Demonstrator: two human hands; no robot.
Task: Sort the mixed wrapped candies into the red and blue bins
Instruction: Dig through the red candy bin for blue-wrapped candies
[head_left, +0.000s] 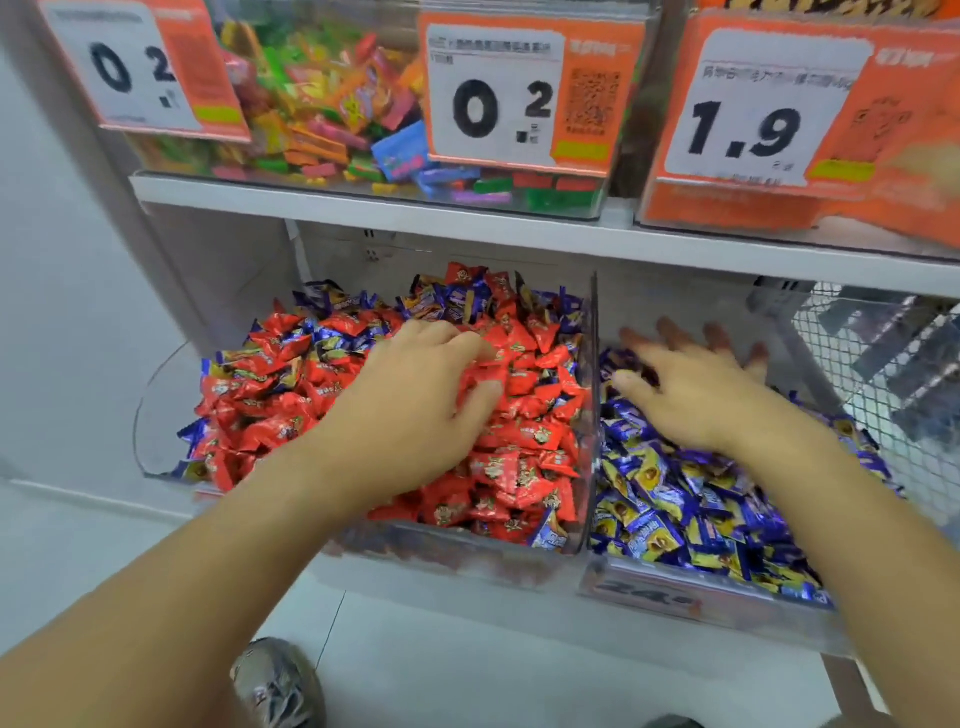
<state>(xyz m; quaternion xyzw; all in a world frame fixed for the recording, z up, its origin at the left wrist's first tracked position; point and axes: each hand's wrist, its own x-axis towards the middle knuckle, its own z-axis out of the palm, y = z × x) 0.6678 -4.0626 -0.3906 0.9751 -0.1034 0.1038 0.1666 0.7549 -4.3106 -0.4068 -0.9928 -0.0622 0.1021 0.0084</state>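
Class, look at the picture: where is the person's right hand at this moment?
In the head view, the right hand is spread over the blue candies in the right-hand bin, just right of the clear divider.

Red candies fill the left bin, with blue-and-yellow ones mixed in. The right bin's candies are blue and yellow. Price signs are orange and white.

Upper shelf overhangs the bins; clear divider separates them
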